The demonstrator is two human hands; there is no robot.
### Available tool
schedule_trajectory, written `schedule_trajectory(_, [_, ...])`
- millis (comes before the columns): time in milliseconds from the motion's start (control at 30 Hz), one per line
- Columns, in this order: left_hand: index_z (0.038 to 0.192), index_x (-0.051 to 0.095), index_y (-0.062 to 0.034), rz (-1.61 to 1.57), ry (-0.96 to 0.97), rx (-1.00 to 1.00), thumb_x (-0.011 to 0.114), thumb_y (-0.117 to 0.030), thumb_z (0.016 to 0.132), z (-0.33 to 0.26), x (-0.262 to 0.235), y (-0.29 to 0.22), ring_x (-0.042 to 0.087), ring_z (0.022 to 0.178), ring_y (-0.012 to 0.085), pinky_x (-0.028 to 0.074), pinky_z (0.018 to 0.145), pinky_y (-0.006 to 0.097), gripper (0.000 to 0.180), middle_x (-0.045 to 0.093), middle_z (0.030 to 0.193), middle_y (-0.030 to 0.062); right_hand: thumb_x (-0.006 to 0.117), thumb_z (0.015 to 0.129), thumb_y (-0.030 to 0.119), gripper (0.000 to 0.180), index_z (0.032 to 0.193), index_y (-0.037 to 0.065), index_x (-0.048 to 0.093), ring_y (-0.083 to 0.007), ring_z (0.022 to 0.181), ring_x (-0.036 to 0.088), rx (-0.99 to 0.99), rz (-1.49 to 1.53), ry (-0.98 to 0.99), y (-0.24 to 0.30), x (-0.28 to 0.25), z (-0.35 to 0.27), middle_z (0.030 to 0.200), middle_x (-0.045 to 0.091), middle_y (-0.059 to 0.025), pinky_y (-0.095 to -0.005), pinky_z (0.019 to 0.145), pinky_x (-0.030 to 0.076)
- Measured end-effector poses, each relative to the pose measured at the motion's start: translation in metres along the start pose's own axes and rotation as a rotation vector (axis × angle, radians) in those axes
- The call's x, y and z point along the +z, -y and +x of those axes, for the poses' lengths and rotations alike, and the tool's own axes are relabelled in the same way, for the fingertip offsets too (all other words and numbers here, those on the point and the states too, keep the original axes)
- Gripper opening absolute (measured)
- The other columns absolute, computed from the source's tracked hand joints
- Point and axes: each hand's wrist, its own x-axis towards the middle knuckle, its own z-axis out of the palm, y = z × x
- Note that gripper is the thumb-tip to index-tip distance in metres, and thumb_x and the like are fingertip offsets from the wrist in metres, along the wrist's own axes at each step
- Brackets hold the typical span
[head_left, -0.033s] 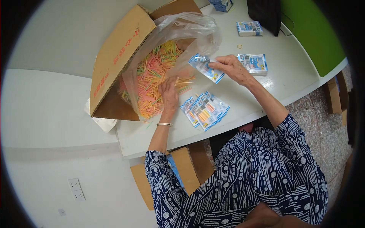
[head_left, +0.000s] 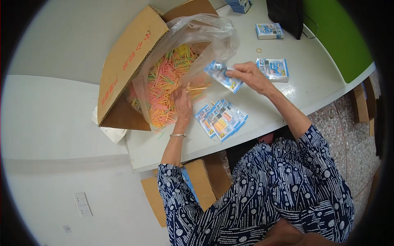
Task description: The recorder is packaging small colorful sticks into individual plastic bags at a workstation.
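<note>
My left hand (head_left: pixel 182 102) is closed at the front edge of a heap of thin pastel sticks (head_left: pixel 164 88), pinching a few pale orange sticks (head_left: pixel 200 87) that point to the right. The heap of pink, yellow, orange and green sticks spills from a clear plastic bag (head_left: pixel 217 33) inside a tipped cardboard box (head_left: pixel 131 61). My right hand (head_left: pixel 250 76) grips a small blue-and-white plastic packet (head_left: pixel 223 76) by its right side, just right of the sticks. Below it on the table lie several overlapping packets (head_left: pixel 223 121) with sticks showing through their clear windows.
A stack of flat packets (head_left: pixel 274 69) lies beyond my right hand, with another stack (head_left: pixel 269 31) farther back. A rubber band (head_left: pixel 258 51) rests between them. At the back are a black bag (head_left: pixel 285 16) and blue bundles (head_left: pixel 239 5). Cardboard (head_left: pixel 201 176) stands below the table edge (head_left: pixel 197 151).
My right hand and the packet have shifted very slightly, and the packet is tilted a little differently. My left hand's fingers have moved slightly around the sticks.
</note>
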Motion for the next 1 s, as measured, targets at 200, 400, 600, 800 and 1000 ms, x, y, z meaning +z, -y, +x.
schedule_trajectory(200, [0.104, 0.051, 0.0006, -0.475, -0.029, -0.555, 0.042, -0.016, 0.097, 0.01, -0.015, -0.01, 0.057, 0.091, 0.0276, 0.044, 0.079, 0.04, 0.02, 0.057, 0.109, 0.0157, 0.062, 0.086, 0.021, 0.023, 0.088, -0.001, 0.068, -0.0022, 0.062, 0.049, 0.138, 0.159, 0.106, -0.01, 0.017, -0.018, 0.067, 0.059, 0.002, -0.0198, 0.054, 0.039])
schedule_trajectory(400, [0.099, 0.045, 0.0001, -1.421, -0.348, -0.885, 0.037, -0.016, 0.099, 0.03, -0.018, -0.032, 0.054, 0.081, 0.0212, 0.048, 0.086, 0.038, 0.018, 0.053, 0.086, 0.0101, 0.063, 0.085, 0.02, 0.022, 0.09, -0.001, 0.066, -0.0041, 0.063, 0.054, 0.156, 0.194, 0.094, -0.02, 0.023, -0.019, 0.07, 0.06, 0.0004, -0.0198, 0.053, 0.043])
schedule_trajectory(600, [0.1, 0.046, -0.0013, -1.897, -0.52, -1.126, 0.038, -0.015, 0.099, 0.023, -0.003, -0.018, 0.053, 0.083, 0.023, 0.047, 0.084, 0.045, 0.016, 0.052, 0.087, 0.0125, 0.064, 0.084, 0.024, 0.025, 0.09, 0.0, 0.068, -0.0043, 0.055, 0.049, 0.208, 0.164, 0.135, -0.025, 0.022, -0.022, 0.064, 0.058, 0.0003, -0.0193, 0.047, 0.04])
schedule_trajectory(800, [0.099, 0.047, 0.001, -2.229, -0.32, -1.056, 0.048, -0.007, 0.094, 0.011, 0.011, -0.019, 0.055, 0.084, 0.0216, 0.048, 0.085, 0.039, 0.01, 0.054, 0.088, 0.0114, 0.064, 0.084, 0.025, 0.027, 0.093, 0.0, 0.069, -0.0038, 0.053, 0.048, 0.23, 0.196, 0.137, -0.03, 0.023, -0.027, 0.064, 0.057, 0.001, -0.0187, 0.045, 0.039])
schedule_trajectory(1000, [0.099, 0.051, 0.0011, -1.924, -0.331, -1.257, 0.052, -0.004, 0.091, 0.017, 0.01, -0.04, 0.056, 0.093, 0.0237, 0.046, 0.09, 0.04, 0.009, 0.056, 0.096, 0.0103, 0.064, 0.084, 0.026, 0.027, 0.089, 0.0, 0.069, -0.0037, 0.051, 0.046, 0.237, 0.219, 0.08, -0.034, 0.024, -0.03, 0.062, 0.056, 0.001, -0.0184, 0.044, 0.037])
